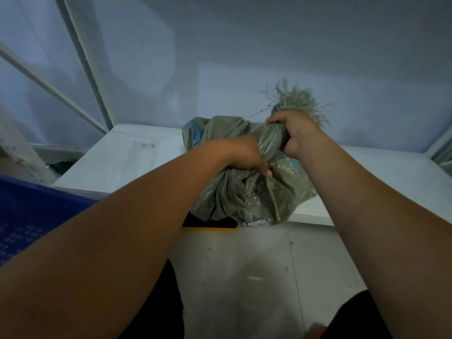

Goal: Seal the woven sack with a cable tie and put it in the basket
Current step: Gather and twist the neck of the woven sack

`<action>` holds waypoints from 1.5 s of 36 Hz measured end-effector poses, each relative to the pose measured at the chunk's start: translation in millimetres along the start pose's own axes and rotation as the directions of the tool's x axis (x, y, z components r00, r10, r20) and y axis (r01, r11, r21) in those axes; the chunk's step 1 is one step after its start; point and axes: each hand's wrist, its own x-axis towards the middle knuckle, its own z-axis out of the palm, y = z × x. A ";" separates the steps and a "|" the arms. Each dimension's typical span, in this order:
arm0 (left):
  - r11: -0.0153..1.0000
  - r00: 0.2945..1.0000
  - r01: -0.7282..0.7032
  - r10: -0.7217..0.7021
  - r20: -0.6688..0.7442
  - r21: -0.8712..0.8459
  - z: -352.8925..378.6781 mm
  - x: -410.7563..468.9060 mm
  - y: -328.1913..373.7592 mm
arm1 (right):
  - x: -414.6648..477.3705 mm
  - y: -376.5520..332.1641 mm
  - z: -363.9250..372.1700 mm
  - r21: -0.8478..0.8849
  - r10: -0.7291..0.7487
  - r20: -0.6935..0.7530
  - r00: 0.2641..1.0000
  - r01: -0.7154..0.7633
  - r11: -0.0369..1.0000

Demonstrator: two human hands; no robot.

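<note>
**Gathering the sack neck, both hands on it**

Reaching forward over a pale floor [256, 265], both bare forearms filled the near part of the view. A blue perforated basket [36, 216] sat low at the left edge, beside the white surface [117, 165] and well apart from the sack.

The woven sack [239, 199], grey-green and crinkled, rested on the front edge of the surface, its lower folds hanging slightly over the lip. Some clear plastic film showed at its right side.

The left hand [234, 155] pressed down on the sack body just below the bunched neck, its grip closed on the fabric, fingertips curled at the base of the twist. The right hand [293, 135] wrapped around the twisted neck above, grip pressed together around it, thumb toward the viewer. The two hands were nearly touching.

Frayed loose fibres of the sack mouth [298, 99] fanned out above the right fist.

No cable tie could be made out on the neck; dim light left that uncertain.

Beyond stood a plain bluish wall [244, 57], with white frame bars [80, 57] slanting at the left.
</note>
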 end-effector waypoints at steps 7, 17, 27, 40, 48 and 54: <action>0.994 0.992 0.063 -0.072 0.108 0.088 -8.2 -6.9 -4.5 | 3.3 -2.6 -7.6 0.094 -0.009 -0.042 0.999 0.013 0.995; 0.987 0.975 0.117 -0.135 0.178 0.111 -8.2 -10.6 -20.4 | 9.5 -2.0 -21.7 0.193 -0.001 -0.126 0.992 0.025 0.981; 0.976 0.938 0.210 -0.216 0.271 0.050 -11.0 -14.2 -33.5 | 30.3 3.7 -49.8 0.239 0.067 -0.300 0.951 0.006 0.971; 0.908 0.936 0.349 -0.326 0.134 -0.233 -11.1 -10.6 -51.9 | 7.5 17.5 -54.0 -0.562 -0.174 -0.538 0.825 -0.197 0.803; 0.593 0.928 0.284 -0.368 0.060 -0.753 -15.3 -1.0 -60.2 | 20.4 15.0 -24.6 0.046 0.059 -0.320 0.945 -0.047 0.998; 0.381 0.958 0.165 -0.281 0.056 -0.910 -5.8 0.8 -47.6 | 1.6 20.1 15.3 -0.077 0.112 -0.022 0.993 -0.114 0.991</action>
